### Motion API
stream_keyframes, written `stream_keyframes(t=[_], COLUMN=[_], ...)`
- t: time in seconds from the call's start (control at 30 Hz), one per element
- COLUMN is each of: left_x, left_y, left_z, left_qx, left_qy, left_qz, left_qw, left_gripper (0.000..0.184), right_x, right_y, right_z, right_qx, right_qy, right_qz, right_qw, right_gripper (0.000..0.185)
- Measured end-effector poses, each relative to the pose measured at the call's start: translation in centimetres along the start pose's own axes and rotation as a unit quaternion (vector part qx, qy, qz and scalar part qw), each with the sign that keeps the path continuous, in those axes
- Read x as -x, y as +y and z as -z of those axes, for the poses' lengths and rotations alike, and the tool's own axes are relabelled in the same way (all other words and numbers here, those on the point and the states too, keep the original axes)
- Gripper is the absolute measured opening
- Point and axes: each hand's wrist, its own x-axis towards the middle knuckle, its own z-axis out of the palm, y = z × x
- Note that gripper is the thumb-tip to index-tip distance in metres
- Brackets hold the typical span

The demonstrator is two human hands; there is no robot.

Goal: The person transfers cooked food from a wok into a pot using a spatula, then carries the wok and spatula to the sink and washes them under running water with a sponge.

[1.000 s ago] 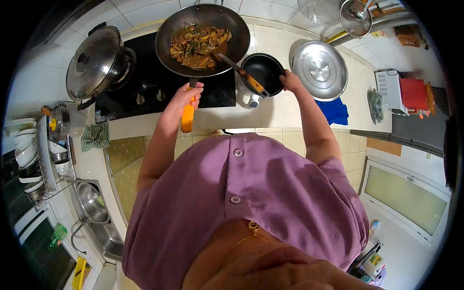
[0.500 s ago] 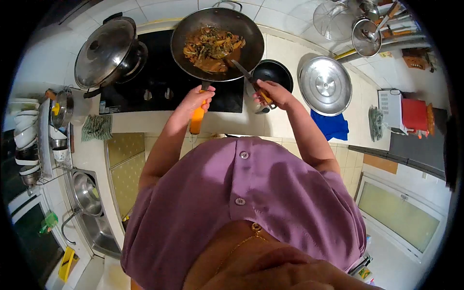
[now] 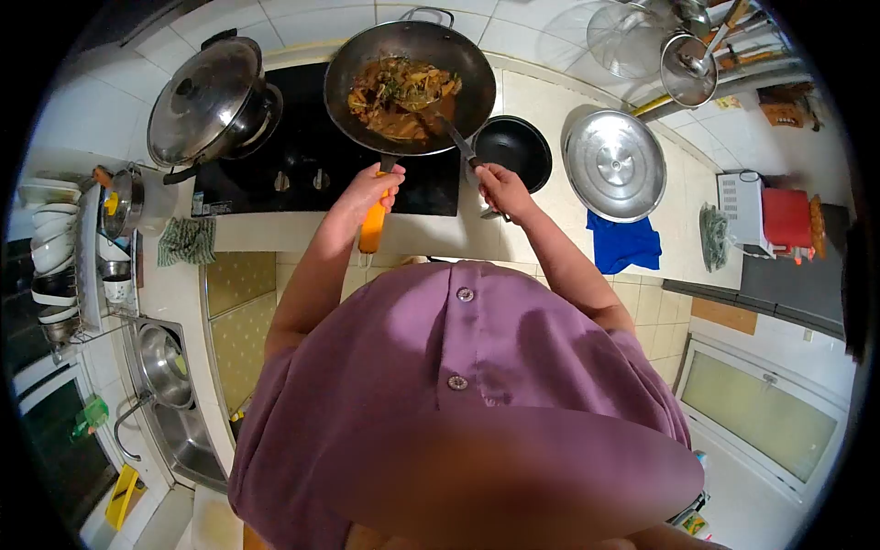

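Nearest to me is a mauve shirt with two buttons in sight, and beyond it two bare hands, held apart from each other. The left hand is wrapped round one orange handle; the right hand grips one spatula, covering most of its grip.

That orange handle belongs to one open wok, over the right part of a black cooktop; I can't tell whether its base rests on a burner. In it lies one heap of cooked food in brown sauce, and the spatula's far end reaches down into this, its blade crossing the wok's near rim. Two knobs sit at the cooktop's front.

Just beside the right hand stands one black pot, and past it one round silver lid above one blue cloth. At the cooktop's left is a second pan, covered, with one striped cloth on the counter nearer me.

Farthest off, several round utensils hang by the tiled wall; they overlap too much to count.
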Motion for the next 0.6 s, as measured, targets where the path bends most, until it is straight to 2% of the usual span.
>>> stream_keyframes(t=[0.23,0.6], left_x=[0.0,0.5], left_y=[-0.1,0.2], left_z=[-0.2,-0.7], left_qx=[-0.010,-0.017], left_qy=[0.013,0.029], left_qz=[0.001,0.000], left_qw=[1.000,0.999], left_gripper=[0.020,0.018], right_x=[1.4,3.2], right_y=[0.6,1.5], right_z=[0.6,1.7], right_qx=[-0.049,-0.010], right_qy=[-0.008,-0.009], right_qz=[0.016,-0.020], right_qw=[0.999,1.000], right_gripper=[0.026,0.026])
